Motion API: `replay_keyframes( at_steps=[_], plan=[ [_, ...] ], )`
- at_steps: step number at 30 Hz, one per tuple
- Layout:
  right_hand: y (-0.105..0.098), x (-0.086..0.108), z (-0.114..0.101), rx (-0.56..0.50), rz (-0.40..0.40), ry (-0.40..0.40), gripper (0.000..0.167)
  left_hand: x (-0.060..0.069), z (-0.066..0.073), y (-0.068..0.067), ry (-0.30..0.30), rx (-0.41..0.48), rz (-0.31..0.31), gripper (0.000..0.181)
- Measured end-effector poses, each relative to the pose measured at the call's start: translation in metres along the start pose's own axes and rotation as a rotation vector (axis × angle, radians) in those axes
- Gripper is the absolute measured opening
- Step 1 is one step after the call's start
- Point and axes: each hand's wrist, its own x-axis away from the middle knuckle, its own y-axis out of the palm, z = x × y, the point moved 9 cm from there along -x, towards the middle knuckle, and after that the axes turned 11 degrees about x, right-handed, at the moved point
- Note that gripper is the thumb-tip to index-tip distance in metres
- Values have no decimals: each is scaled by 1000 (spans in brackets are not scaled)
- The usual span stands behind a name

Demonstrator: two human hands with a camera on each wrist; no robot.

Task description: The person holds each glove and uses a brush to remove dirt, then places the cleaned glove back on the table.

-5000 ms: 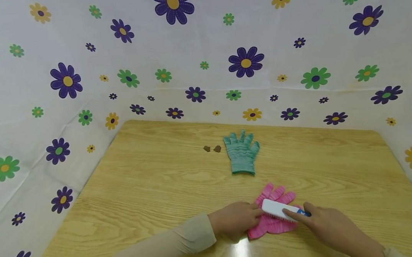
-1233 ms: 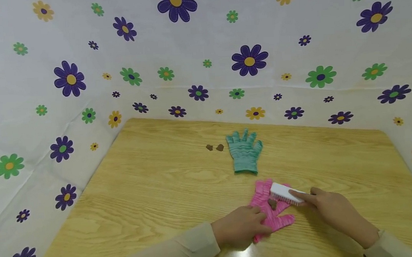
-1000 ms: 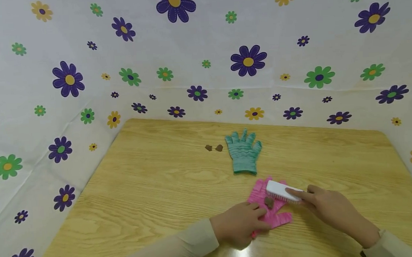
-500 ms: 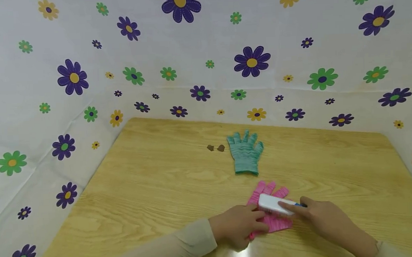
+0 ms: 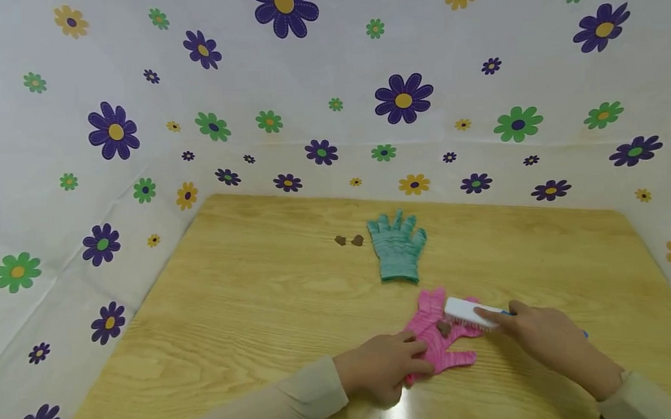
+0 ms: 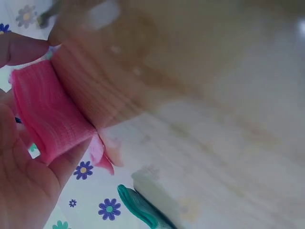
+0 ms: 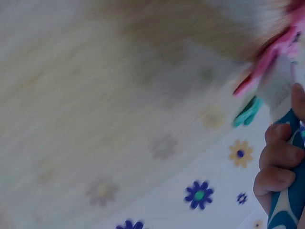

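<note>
A pink knitted glove lies on the table, a small brown lump or patch on it. At its cuff, my left hand grips the edge with bent fingers; the left wrist view has the pink cuff between thumb and fingers. A white brush with pale bristles sits over the glove's fingers, just right of the brown patch. Round its blue-and-white handle curl the fingers of my right hand, index finger stretched along the brush's back.
A green knitted glove lies flat farther back. Left of it are two small brown pieces. The wood-grain table meets flower-printed white cloth at the back and left.
The brush has swept back and forth over the pink glove. Since half a second ago it has moved right and away, uncovering the brown patch. My left hand stays at the cuff.
</note>
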Motion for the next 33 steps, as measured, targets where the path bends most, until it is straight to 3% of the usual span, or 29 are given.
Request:
replay_keyframes(
  at_steps=[3,6,8,11,14,17,18,21,26,31,33],
  plan=[
    [-6,-6,13,-83,17,44,43,-4,-3,-1,-3,-17,5,46],
    [-20,-8,24,-117,115,99,36,-4,-3,-1,-4,-20,10,48],
    [-29,-6,24,-93,191,88,32,-4,-3,-2,-6,-16,7,47],
    [-30,-1,-1,-8,206,-88,40,-2,-2,-2,-11,1,-9,45],
    [-22,6,-30,51,157,-256,31,0,-1,-1,-14,4,-15,43],
    [-14,8,-41,90,84,-296,54,1,-1,-1,-11,-3,-9,41],
    [-13,8,-40,106,67,-290,65,1,0,-1,-8,-3,-10,41],
    [-8,6,-31,147,1,-245,65,0,0,-3,-9,-9,-8,42],
    [-4,5,3,175,-33,-118,61,-2,0,-7,-18,-3,5,45],
    [2,2,27,-146,-83,50,42,-1,1,-6,-15,13,18,45],
    [-1,1,26,-239,-53,83,41,0,1,-5,-9,16,19,44]
  ],
)
